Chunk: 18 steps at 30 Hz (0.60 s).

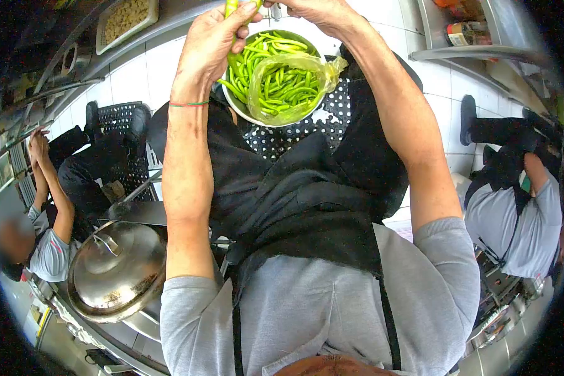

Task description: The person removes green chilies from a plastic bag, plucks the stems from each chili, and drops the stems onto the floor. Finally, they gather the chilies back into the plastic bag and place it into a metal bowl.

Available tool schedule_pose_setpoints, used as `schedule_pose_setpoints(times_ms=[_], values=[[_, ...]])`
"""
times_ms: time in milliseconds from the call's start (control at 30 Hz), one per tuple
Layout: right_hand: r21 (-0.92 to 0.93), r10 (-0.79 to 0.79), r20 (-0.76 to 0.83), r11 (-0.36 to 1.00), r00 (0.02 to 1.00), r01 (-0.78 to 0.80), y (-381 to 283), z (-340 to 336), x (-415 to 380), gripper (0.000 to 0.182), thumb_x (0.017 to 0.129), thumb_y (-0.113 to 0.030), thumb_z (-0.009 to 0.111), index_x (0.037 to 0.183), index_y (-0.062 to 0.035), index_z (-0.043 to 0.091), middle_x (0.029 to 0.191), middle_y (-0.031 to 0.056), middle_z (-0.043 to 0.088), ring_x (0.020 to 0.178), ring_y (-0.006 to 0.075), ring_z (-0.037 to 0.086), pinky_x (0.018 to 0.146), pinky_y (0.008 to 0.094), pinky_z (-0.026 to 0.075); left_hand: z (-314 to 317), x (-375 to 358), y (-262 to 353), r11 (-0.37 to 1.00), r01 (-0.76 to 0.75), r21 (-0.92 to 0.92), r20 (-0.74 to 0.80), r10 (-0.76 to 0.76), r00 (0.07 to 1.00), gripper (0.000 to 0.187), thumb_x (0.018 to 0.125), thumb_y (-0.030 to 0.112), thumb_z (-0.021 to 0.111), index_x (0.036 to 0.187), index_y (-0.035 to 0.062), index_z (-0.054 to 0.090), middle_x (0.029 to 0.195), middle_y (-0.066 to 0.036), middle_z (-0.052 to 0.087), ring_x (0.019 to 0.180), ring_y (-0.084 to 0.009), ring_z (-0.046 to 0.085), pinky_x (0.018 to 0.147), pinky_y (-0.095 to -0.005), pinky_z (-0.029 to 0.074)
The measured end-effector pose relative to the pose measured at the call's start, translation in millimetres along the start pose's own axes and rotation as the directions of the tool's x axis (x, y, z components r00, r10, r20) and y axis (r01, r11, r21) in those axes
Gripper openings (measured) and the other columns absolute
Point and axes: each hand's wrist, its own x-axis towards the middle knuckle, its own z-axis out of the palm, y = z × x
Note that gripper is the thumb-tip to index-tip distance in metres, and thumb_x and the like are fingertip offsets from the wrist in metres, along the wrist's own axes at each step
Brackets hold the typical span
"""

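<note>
At the top edge of the head view, my left hand (212, 39) is closed on a long green chili pepper (231, 8), its tip between thumb and fingers. My right hand (316, 9) is beside it, partly cut off by the frame. Its fingers look pinched near a small greyish piece that I cannot make out. Just below both hands, a round bowl (266, 121) stands between my legs, filled with green chili peppers (276, 45). Inside it lies a clear yellowish plastic bag (332, 70), open, with more peppers in it.
A black perforated mat or crate (257, 138) lies under the bowl. A large metal lid (116, 269) is at my left. A white basket of pale pieces (126, 22) stands upper left. Co-workers sit at left (50, 213) and right (514, 213). A shelf holds a jar (467, 34).
</note>
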Motion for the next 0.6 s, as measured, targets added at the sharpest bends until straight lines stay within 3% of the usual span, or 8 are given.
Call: schedule_pose_setpoints(times_ms=[67,133,167,233,333,433,600], values=[[0.049,-0.040,0.014,0.998,0.999,0.039,-2,2,-2,0.024,0.093,-0.022,0.064,0.090,0.0015,0.070,0.076,0.0022,0.066,0.069,0.0092,0.056,0.063,0.0266,0.047,-10,-3,-1,0.993,-0.040,0.115,-0.036,0.044,0.998,0.023,0.092,0.022,0.067,0.105,0.0027,0.063,0.078,0.002,0.058,0.056,-0.0012,0.040,0.044,-0.0173,0.029],[-0.104,-0.011,0.048,0.994,0.999,0.015,-9,-2,-4,0.023,0.092,-0.020,0.065,0.091,0.0018,0.070,0.076,0.0021,0.066,0.069,0.0090,0.056,0.062,0.0264,0.047,-1,-11,6,0.951,-0.078,0.298,-0.156,0.129,0.979,0.025,0.089,0.021,0.071,0.104,0.0033,0.064,0.070,0.009,0.050,0.053,0.0007,0.034,0.046,-0.0179,0.023],[-0.180,0.006,0.060,0.984,0.998,0.005,-12,-4,-6,0.022,0.092,-0.019,0.065,0.091,0.0019,0.070,0.076,0.0021,0.066,0.069,0.0089,0.057,0.062,0.0263,0.047,-2,-12,8,0.937,-0.080,0.341,-0.144,0.136,0.980,0.025,0.089,0.022,0.071,0.104,0.0035,0.065,0.070,0.009,0.050,0.053,0.0006,0.034,0.046,-0.0181,0.023],[-0.160,0.034,0.067,0.987,0.997,-0.023,-15,-1,-10,0.020,0.091,-0.018,0.065,0.091,0.0017,0.070,0.075,0.0020,0.065,0.068,0.0088,0.056,0.061,0.0265,0.047,-8,-14,10,0.903,-0.084,0.421,-0.121,0.148,0.982,0.025,0.088,0.023,0.072,0.103,0.0040,0.065,0.070,0.010,0.050,0.054,0.0004,0.034,0.046,-0.0184,0.024],[-0.099,0.014,0.093,0.995,0.996,-0.005,-11,4,-11,0.019,0.089,-0.017,0.066,0.091,0.0016,0.070,0.074,0.0023,0.066,0.067,0.0088,0.057,0.060,0.0266,0.047,-12,-11,8,0.849,-0.093,0.519,-0.128,0.185,0.974,0.026,0.088,0.024,0.072,0.102,0.0030,0.065,0.073,0.008,0.053,0.059,-0.0012,0.039,0.051,-0.0189,0.030],[-0.109,0.004,0.065,0.994,0.998,0.003,-13,10,-12,0.021,0.088,-0.019,0.065,0.091,0.0020,0.071,0.075,0.0038,0.067,0.067,0.0097,0.058,0.061,0.0269,0.048,-8,-11,6,0.820,-0.194,0.539,-0.103,0.292,0.951,0.028,0.089,0.025,0.072,0.102,0.0013,0.066,0.077,0.005,0.056,0.067,-0.0033,0.045,0.059,-0.0201,0.036],[-0.225,0.021,0.058,0.974,0.998,-0.007,-19,10,-18,0.027,0.088,-0.022,0.062,0.092,0.0030,0.071,0.076,0.0063,0.068,0.069,0.0123,0.061,0.063,0.0286,0.050,-9,-17,16,0.756,-0.129,0.641,-0.038,0.199,0.979,0.029,0.088,0.026,0.072,0.102,0.0012,0.066,0.079,0.004,0.057,0.073,-0.0043,0.047,0.064,-0.0208,0.039]])
